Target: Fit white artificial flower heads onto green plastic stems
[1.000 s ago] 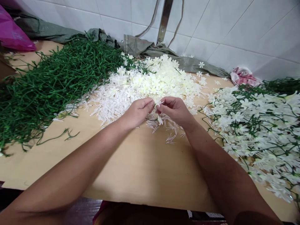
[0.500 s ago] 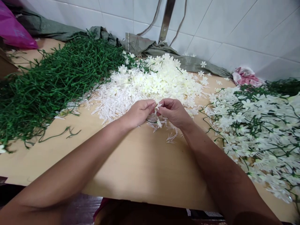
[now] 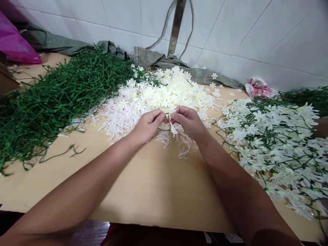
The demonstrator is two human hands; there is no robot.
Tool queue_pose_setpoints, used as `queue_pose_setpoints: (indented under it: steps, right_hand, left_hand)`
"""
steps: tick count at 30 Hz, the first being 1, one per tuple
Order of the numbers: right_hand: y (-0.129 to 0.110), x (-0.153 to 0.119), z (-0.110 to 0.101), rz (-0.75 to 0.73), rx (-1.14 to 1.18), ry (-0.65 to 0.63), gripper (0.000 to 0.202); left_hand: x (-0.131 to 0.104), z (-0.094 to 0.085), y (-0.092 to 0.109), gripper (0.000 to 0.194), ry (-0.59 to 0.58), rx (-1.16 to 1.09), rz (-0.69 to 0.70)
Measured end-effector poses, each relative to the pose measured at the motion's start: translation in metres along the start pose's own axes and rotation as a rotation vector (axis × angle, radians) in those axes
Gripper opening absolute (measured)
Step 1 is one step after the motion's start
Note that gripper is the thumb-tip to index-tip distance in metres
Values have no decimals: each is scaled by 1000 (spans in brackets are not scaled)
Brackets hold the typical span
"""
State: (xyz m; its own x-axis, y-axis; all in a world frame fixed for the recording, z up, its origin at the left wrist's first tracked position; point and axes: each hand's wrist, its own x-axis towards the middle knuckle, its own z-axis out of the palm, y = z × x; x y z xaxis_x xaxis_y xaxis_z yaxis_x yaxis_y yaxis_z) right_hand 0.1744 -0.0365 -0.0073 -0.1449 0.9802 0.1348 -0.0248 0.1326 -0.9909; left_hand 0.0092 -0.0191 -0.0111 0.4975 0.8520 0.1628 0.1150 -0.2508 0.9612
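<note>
Above the middle of the cardboard-covered table [image 3: 153, 184], my left hand [image 3: 150, 123] pinches a thin green stem [image 3: 166, 129]. Close beside it my right hand [image 3: 188, 122] has thumb and forefinger closed on a white flower [image 3: 173, 129], whose petals hang below the fingertips. The fingertips of both hands nearly touch. Just beyond them lies a heap of loose cream-white blossoms [image 3: 174, 89], with a pile of thin white pieces [image 3: 116, 116] on its left side.
Green stems [image 3: 64, 92] are heaped at the left. White flowers on green stems [image 3: 276, 147] cover the right side. A pink-and-white cloth [image 3: 260, 88], grey-green fabric [image 3: 205, 76] and a tiled wall stand behind; a purple bag [image 3: 17, 41] is at the far left.
The view has shifted slightly. The fingertips have moved a little apart, and a green bit of stem now shows between them.
</note>
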Motion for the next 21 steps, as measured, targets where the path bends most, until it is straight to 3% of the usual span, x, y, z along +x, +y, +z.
queue_pose_setpoints:
  steps: [6, 14, 21]
  right_hand:
    - [-4, -2, 2, 51, -8, -45, 43]
    - [-5, 0, 2, -52, -88, 32, 43]
    - [-10, 1, -7, -90, -317, 128, 40]
  left_hand:
    - [1, -2, -1, 24, 26, 99, 35]
    - [0, -5, -1, 25, 49, 158, 29]
    - [4, -8, -9, 21, 207, 25, -90]
